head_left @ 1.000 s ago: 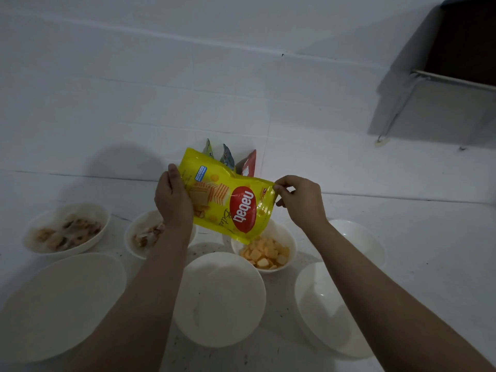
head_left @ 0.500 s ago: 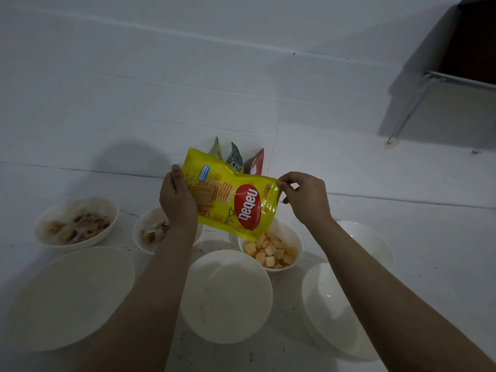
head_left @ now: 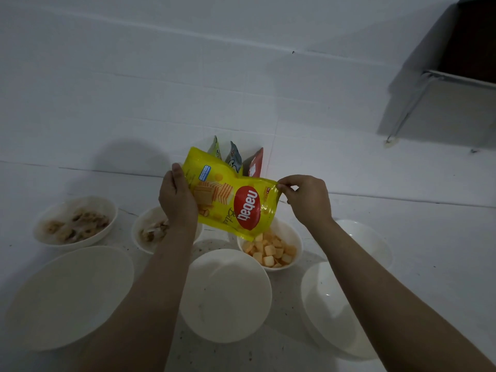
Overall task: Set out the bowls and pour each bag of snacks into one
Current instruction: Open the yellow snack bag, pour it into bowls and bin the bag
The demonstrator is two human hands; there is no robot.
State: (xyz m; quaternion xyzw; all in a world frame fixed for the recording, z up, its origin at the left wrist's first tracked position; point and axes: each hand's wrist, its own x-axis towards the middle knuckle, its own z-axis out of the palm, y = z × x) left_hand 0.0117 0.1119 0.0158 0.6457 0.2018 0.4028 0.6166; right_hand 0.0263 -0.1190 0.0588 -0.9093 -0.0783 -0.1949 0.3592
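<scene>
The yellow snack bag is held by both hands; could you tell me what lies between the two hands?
In the head view, only the yellow snack bag spans the stretch: the left hand grips one end, the right hand pinches the other corner.

A single wide-angle view looks from the person's head, forward and steeply down along both forearms onto a white tiled floor (head_left: 349, 167). It sits close over the work: the left hand (head_left: 177, 202) and right hand (head_left: 308, 200) fall near the middle of the frame, while the nearest white bowls (head_left: 228, 296) lie low in the frame. Straight tile joints bow towards the edges. A dark piece of furniture (head_left: 472, 41) cuts the upper right corner, well away from the hands.
</scene>
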